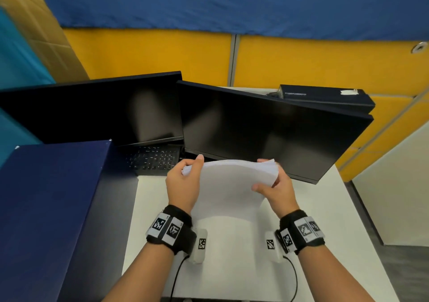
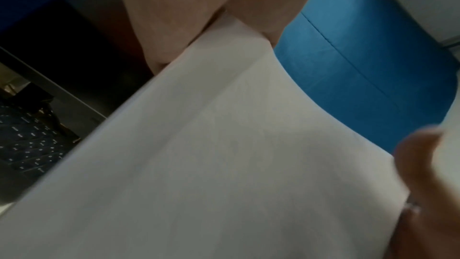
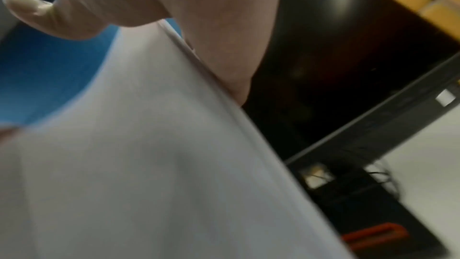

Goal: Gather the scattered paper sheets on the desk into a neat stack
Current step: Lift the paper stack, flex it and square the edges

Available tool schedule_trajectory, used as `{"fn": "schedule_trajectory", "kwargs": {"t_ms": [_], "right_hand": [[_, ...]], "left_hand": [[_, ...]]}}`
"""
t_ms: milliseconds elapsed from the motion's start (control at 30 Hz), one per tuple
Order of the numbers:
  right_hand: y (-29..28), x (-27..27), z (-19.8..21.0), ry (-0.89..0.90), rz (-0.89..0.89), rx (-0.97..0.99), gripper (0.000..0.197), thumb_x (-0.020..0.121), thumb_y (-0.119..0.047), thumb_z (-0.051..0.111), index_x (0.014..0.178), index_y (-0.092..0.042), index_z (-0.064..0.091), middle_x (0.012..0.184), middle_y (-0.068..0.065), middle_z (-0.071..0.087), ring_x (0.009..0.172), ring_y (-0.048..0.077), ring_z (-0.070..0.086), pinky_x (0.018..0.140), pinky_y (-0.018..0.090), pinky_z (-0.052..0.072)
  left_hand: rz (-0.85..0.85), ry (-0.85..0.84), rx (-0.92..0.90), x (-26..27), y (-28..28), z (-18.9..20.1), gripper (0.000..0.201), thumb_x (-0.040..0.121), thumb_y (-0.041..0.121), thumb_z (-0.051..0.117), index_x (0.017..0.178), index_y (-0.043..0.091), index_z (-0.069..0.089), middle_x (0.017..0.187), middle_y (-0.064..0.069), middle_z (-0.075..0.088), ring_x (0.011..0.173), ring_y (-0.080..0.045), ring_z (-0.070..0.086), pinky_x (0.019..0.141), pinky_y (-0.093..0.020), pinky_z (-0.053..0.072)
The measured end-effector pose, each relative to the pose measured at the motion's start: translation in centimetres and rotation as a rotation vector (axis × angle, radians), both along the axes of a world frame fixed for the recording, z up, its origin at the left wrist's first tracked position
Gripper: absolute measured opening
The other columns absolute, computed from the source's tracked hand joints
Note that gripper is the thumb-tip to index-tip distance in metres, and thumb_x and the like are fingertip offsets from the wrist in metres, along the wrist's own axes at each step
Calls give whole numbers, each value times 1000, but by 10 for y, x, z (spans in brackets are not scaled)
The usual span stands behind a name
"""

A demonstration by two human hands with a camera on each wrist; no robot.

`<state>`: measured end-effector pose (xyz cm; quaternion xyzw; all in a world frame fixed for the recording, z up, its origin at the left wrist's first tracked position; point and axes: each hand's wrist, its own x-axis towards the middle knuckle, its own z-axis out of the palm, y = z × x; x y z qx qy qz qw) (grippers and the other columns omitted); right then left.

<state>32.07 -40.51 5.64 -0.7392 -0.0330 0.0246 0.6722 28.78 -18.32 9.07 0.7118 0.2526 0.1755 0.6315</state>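
Observation:
A bundle of white paper sheets (image 1: 228, 185) stands on edge above the white desk (image 1: 325, 220), bowed toward me, in front of the monitors. My left hand (image 1: 184, 183) grips its left side, thumb on the near face. My right hand (image 1: 275, 189) grips its right side, where the sheet edges fan slightly. In the left wrist view the paper sheets (image 2: 199, 164) fill the frame under my left hand (image 2: 199, 27). The right wrist view shows the paper sheets (image 3: 124, 155) with my right hand (image 3: 174, 17) clasping their edge.
Two dark monitors (image 1: 267, 130) stand just behind the paper, with a black keyboard (image 1: 153, 160) under the left one. A dark blue box (image 1: 53, 209) occupies the desk's left side. Yellow partition panels (image 1: 301, 60) rise behind; the desk's right edge drops to the floor.

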Motion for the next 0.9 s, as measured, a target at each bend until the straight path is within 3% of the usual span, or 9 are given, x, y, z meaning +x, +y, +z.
{"fn": "schedule_trajectory", "kwargs": {"t_ms": [133, 267, 333, 400, 467, 533, 700, 833, 900], "right_hand": [[9, 1, -11, 58, -112, -132, 26, 73, -8, 84, 87, -28, 74, 82, -14, 77, 77, 2, 73, 83, 42, 60], [33, 10, 16, -213, 73, -311, 12, 75, -21, 82, 85, -16, 77, 80, 0, 75, 76, 20, 69, 71, 39, 57], [50, 10, 34, -373, 171, -428, 16, 75, -24, 82, 75, -11, 72, 66, -2, 66, 62, 11, 59, 58, 29, 48], [62, 10, 48, -470, 204, -464, 16, 76, -22, 81, 71, -13, 69, 61, -8, 60, 58, 5, 53, 55, 19, 40], [59, 14, 53, -424, 227, -453, 13, 77, -26, 81, 76, -17, 71, 67, -9, 66, 63, 5, 59, 60, 17, 43], [36, 22, 44, -309, 235, -490, 15, 73, -33, 83, 77, -23, 72, 73, -9, 70, 70, 7, 64, 65, 19, 48], [-25, 21, 14, -25, 75, -262, 27, 64, -19, 91, 73, -3, 70, 69, 13, 68, 60, 20, 66, 56, 34, 56], [-31, 10, -7, 162, 108, 311, 40, 66, -13, 85, 104, -5, 72, 100, 12, 76, 91, 29, 71, 84, 45, 55], [-26, 6, -10, 229, 165, 289, 42, 73, -1, 77, 113, -10, 69, 113, 13, 74, 102, 29, 71, 88, 45, 57]], "left_hand": [[-216, 13, 274, -3, 29, 21, 21, 82, 51, 73, 81, 30, 75, 72, 14, 72, 74, 0, 64, 75, -25, 48], [-664, 109, 1053, -4, 58, 71, 69, 61, 79, 69, 118, 40, 65, 94, 21, 73, 92, -1, 66, 82, -25, 52], [-739, 139, 1225, -1, 50, 83, 60, 66, 74, 69, 114, 37, 68, 88, 15, 71, 88, -10, 67, 73, -28, 51], [-749, 175, 1155, 2, 40, 81, 31, 80, 54, 72, 94, 27, 75, 64, 9, 58, 71, -18, 63, 55, -27, 41], [-704, 231, 1059, 2, 45, 74, 34, 85, 47, 71, 74, 14, 73, 55, 5, 52, 58, -16, 53, 48, -26, 34], [-628, 248, 926, 0, 63, 69, 39, 81, 48, 73, 65, 13, 70, 58, 2, 61, 62, -16, 58, 54, -32, 44], [-439, 170, 413, -22, 116, 57, 12, 74, 29, 86, 84, 24, 81, 79, 6, 79, 75, 1, 73, 66, -25, 54], [-382, 82, 111, -29, 120, 19, 22, 76, 16, 85, 83, 37, 80, 91, 10, 80, 85, -10, 76, 78, -36, 58], [-323, 84, 62, -29, 113, -6, 22, 76, 17, 85, 83, 37, 79, 92, 10, 80, 87, -12, 76, 81, -39, 59]]}}
